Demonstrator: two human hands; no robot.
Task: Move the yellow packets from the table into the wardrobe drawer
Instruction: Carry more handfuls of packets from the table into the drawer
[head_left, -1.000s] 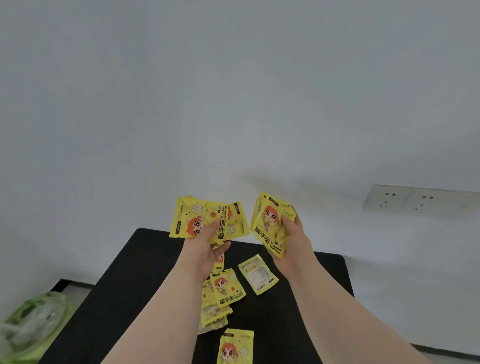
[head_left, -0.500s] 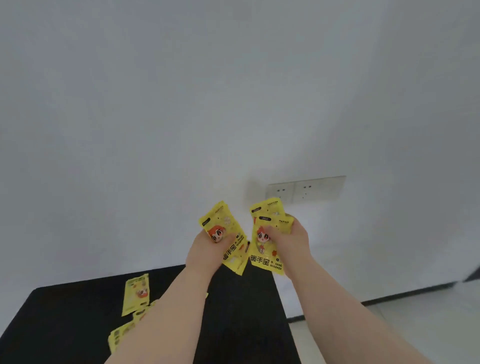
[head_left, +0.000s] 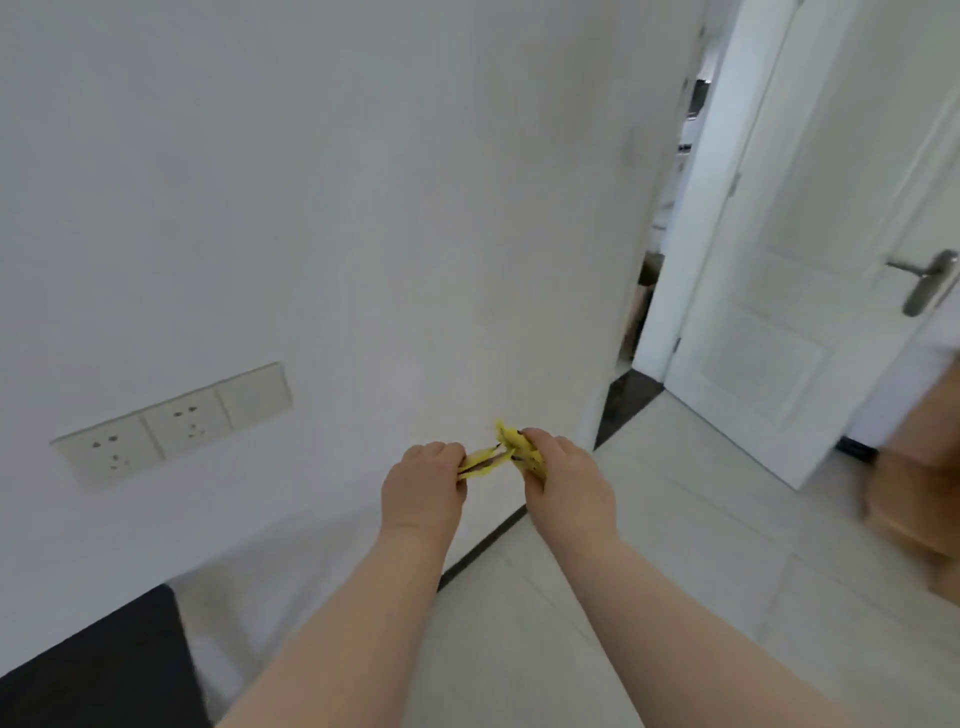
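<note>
My left hand grips a bunch of yellow packets, seen edge-on between the hands. My right hand grips more yellow packets, which poke out above its fingers. Both hands are held out in front of me at waist height, close together, over the pale floor by the white wall. Only a corner of the black table shows at the bottom left; none of the packets left on it are in view. The wardrobe drawer is out of view.
A white wall with a row of sockets fills the left. A white door with a metal handle stands open at the right, with a gap into another room. A blurred brown object is at the right edge. Pale tiled floor lies ahead.
My view has swung right, away from the table toward the door. Both hands keep hold of their packets, now turned edge-on and lower in the frame. The table's packets have left view.
</note>
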